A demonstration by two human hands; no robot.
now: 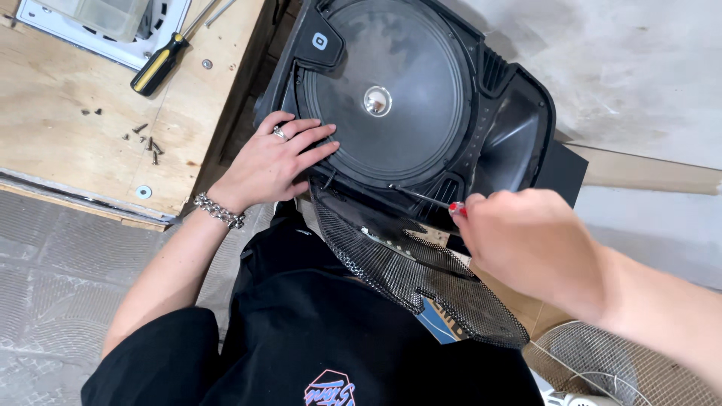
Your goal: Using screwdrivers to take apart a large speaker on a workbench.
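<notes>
A large black loudspeaker [421, 98] lies face up, its round cone with a silver centre cap exposed. My left hand [274, 162] rests flat on the cone's near left rim, fingers spread, with a ring and a chain bracelet. My right hand [530, 240] is closed around a red-handled screwdriver [429, 198], whose thin shaft points left at the speaker's near edge. A black mesh grille [421, 274] hangs loose below the speaker, against my lap.
A plywood bench [68, 120] at left carries several loose screws [147, 143], a yellow-and-black screwdriver [159, 64] and a white tray [113, 26]. A wire fan guard [617, 368] sits at the lower right. Grey concrete floor lies beyond.
</notes>
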